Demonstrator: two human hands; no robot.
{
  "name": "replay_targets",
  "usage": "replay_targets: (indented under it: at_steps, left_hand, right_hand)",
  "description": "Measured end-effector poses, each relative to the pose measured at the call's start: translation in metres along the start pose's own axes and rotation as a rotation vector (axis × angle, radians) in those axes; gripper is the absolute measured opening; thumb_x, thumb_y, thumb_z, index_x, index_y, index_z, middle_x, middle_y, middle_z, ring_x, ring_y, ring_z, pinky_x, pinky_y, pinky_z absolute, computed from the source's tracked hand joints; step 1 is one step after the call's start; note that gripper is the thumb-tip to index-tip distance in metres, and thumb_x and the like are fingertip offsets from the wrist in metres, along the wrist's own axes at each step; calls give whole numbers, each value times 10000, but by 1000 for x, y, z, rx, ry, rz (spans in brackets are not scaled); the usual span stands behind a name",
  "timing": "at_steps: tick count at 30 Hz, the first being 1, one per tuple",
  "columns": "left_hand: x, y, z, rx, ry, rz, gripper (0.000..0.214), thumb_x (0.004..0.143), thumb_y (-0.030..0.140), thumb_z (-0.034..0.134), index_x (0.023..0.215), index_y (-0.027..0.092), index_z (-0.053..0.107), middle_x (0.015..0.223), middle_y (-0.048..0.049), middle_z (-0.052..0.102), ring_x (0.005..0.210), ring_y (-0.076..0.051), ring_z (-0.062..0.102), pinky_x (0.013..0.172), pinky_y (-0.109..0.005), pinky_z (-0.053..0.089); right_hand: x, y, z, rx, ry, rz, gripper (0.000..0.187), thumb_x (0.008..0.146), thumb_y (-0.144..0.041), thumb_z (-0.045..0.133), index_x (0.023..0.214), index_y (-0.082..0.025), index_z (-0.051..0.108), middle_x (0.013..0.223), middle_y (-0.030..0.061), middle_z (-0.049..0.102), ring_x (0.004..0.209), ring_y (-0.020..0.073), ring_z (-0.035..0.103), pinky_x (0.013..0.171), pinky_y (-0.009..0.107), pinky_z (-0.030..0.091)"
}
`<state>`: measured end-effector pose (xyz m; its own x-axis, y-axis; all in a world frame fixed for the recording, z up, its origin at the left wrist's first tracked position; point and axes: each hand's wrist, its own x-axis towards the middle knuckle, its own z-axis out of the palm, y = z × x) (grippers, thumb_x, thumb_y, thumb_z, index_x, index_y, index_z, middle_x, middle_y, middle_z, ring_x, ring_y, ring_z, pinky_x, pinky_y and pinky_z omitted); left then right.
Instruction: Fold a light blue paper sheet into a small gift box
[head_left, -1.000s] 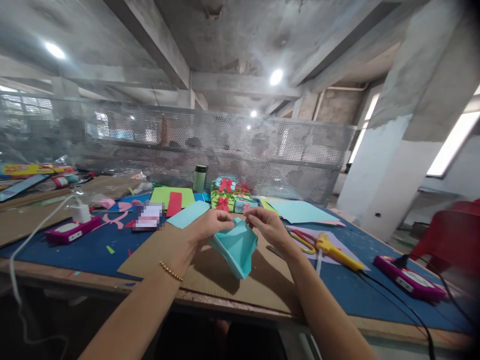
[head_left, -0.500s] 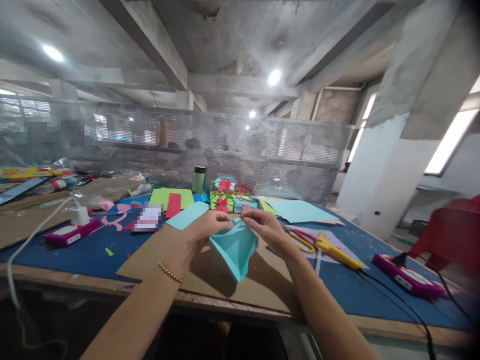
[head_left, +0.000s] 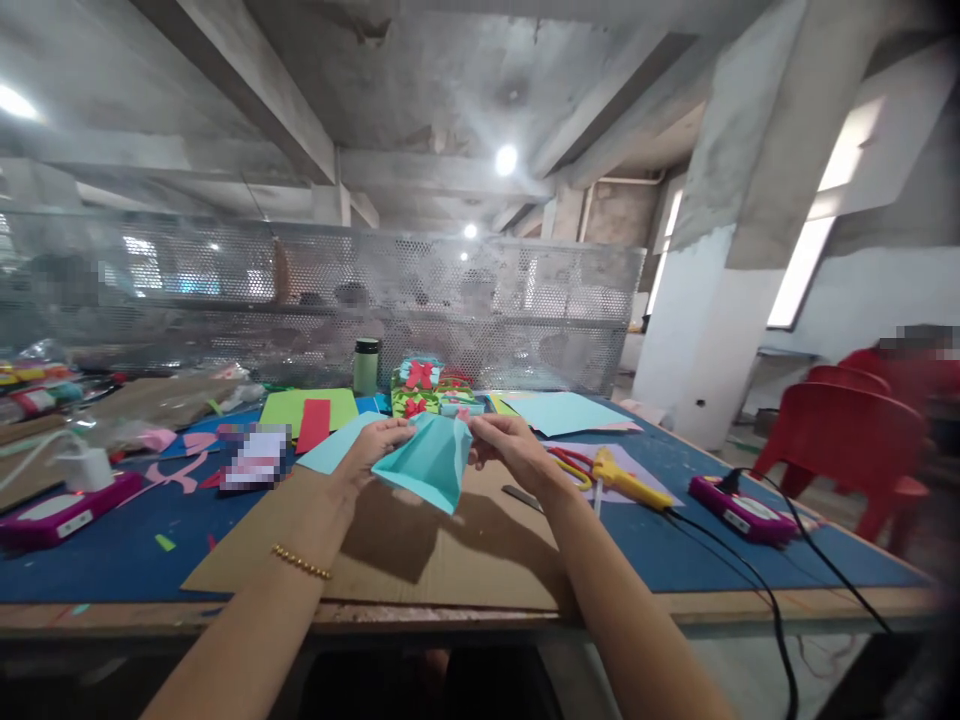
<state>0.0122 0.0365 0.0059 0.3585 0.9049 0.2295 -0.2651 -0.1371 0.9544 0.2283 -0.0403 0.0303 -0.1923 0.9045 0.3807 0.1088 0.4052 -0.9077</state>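
A folded piece of light-blue paper [head_left: 426,462] is held up between my hands, above a sheet of brown cardboard [head_left: 480,560]. My left hand [head_left: 375,450] pinches its upper left edge. At the upper right corner, the fingers of my right hand [head_left: 504,442] are closed on the same paper. Behind it stand small green and blue paper boxes [head_left: 401,398] with red paper bows [head_left: 421,374]. A flat light-blue strip of paper [head_left: 334,450] lies just beyond my left hand.
Right of my right arm lie a yellow glue gun [head_left: 630,482], scissors [head_left: 571,468] and a purple power strip [head_left: 742,508]. Another power strip [head_left: 75,510] is at the left. A green bottle [head_left: 366,367] stands at the back. Red chairs [head_left: 844,440] are beyond the table.
The blue paper has turned from a point-down shape to a wider, tilted one, still in both hands. My view has swung right, bringing the red chairs further in.
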Motion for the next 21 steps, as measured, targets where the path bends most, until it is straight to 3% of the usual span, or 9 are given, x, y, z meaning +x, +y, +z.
replay_targets:
  at_steps: [4, 11, 21]
  left_hand:
    - [2, -1, 0, -23, 57, -13, 317, 532, 319, 866, 717, 146, 676, 562, 15, 640, 511, -130, 590, 510, -225, 452]
    - [3, 0, 1, -33, 97, -20, 320, 483, 298, 859, 677, 156, 648, 489, 56, 562, 444, -95, 503, 433, -197, 359]
    - [11, -10, -1, 17, 76, 24, 280, 532, 326, 812, 623, 169, 598, 475, 65, 506, 443, -89, 466, 439, -205, 339]
  right_hand:
    - [4, 8, -1, -59, 38, -15, 326, 741, -448, 745, 660, -164, 607, 514, -13, 607, 462, 98, 541, 477, 222, 423]
    - [8, 18, 0, -101, 108, -61, 173, 759, -276, 686, 647, -172, 603, 484, -42, 579, 450, 86, 520, 478, 209, 396]
    - [8, 16, 0, -123, 100, -31, 200, 748, -287, 663, 614, -179, 562, 471, -50, 553, 425, 81, 492, 460, 214, 387]
